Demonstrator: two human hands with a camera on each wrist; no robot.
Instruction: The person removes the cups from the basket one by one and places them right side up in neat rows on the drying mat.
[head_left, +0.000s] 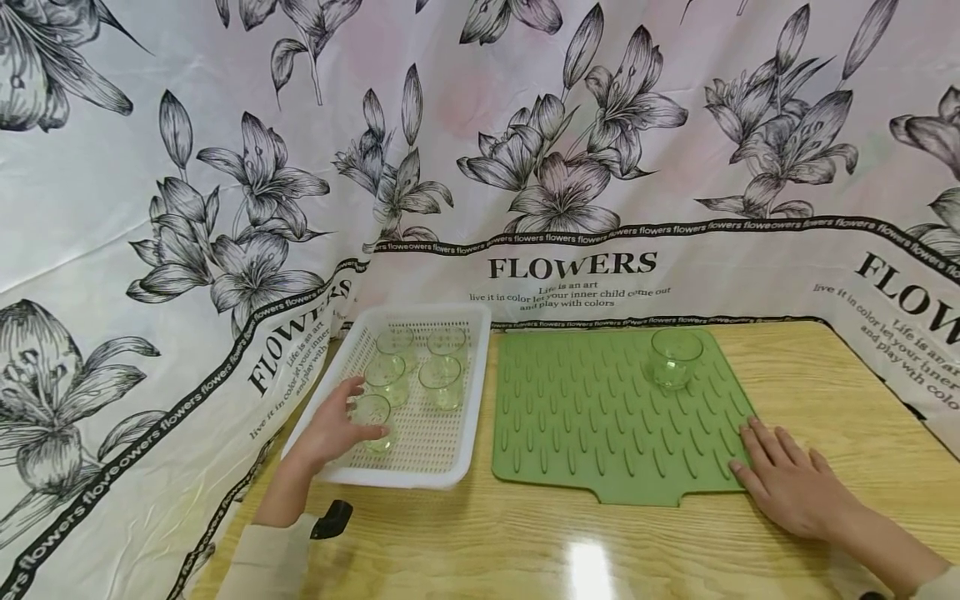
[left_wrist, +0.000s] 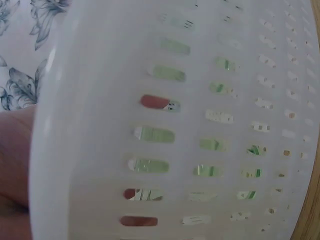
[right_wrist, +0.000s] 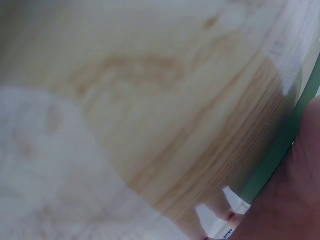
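In the head view my left hand (head_left: 330, 429) reaches over the near left side of a white basket (head_left: 482, 367). Its thumb and fingers curl round a clear glass (head_left: 377, 437) standing inside. Several more clear glasses (head_left: 441, 387) stand behind that one. The left wrist view shows mostly the basket's slotted wall (left_wrist: 100, 125), with bits of green and skin through the slots. My right hand (head_left: 795, 487) lies with fingers extended at the right edge of a green ribbed mat (head_left: 570, 417). Another clear glass (head_left: 677, 367) stands on the mat's far right part.
Basket and mat sit side by side on a light wooden table (head_left: 450, 542). A flower-printed cloth (head_left: 420, 283) hangs behind and along the left. Below the left hand, a black piece (head_left: 332, 519) sits by the sleeve.
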